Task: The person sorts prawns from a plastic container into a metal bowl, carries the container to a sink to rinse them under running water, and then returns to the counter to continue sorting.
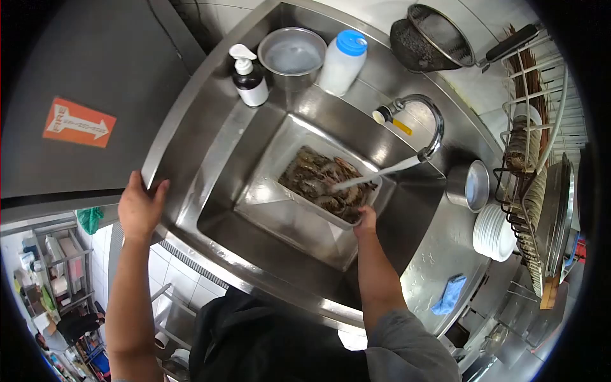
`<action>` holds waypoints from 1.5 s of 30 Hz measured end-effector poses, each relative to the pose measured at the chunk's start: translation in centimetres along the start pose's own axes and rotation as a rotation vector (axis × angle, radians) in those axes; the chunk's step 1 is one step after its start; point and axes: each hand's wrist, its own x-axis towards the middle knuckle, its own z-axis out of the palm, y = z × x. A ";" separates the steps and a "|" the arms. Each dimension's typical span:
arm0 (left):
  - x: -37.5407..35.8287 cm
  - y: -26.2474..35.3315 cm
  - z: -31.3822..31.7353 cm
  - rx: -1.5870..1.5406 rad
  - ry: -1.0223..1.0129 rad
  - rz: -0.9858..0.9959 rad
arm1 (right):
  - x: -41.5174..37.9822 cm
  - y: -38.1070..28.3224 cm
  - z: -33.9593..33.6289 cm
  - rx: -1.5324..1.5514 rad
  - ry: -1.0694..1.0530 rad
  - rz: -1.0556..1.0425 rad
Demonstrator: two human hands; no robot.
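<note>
In the basin of the steel sink [267, 242] stands a clear plastic container [305, 205] full of brown-grey shellfish, likely shrimp [318, 175]. A stream of water falls into it from the curved faucet [436, 124]. My right hand [365, 221] grips the container's near right corner, with the fingers partly hidden behind its wall. My left hand [141, 207] rests on the sink's left rim, thumb and fingers apart, holding nothing.
Behind the basin stand a pump bottle [250, 83], a steel pot [291, 57] and a blue-lidded jar [344, 63]. Strainers [433, 38] hang at the back. To the right are a metal bowl [469, 186], stacked plates [494, 232], a blue cloth [449, 295] and a wire rack [538, 121].
</note>
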 end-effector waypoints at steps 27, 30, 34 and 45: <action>0.4 0.1 0.6 0.045 0.012 0.005 | 6.0 -0.5 4.5 -0.028 -0.199 0.027; 0.4 0.0 0.6 0.056 0.002 -0.005 | 5.4 0.9 3.2 -0.062 -0.196 0.065; 0.3 0.3 0.4 0.058 -0.010 -0.022 | 3.2 3.0 1.7 -0.252 -0.087 0.088; 0.4 0.3 0.2 0.104 -0.065 -0.066 | -2.1 1.0 0.5 -0.281 0.195 0.025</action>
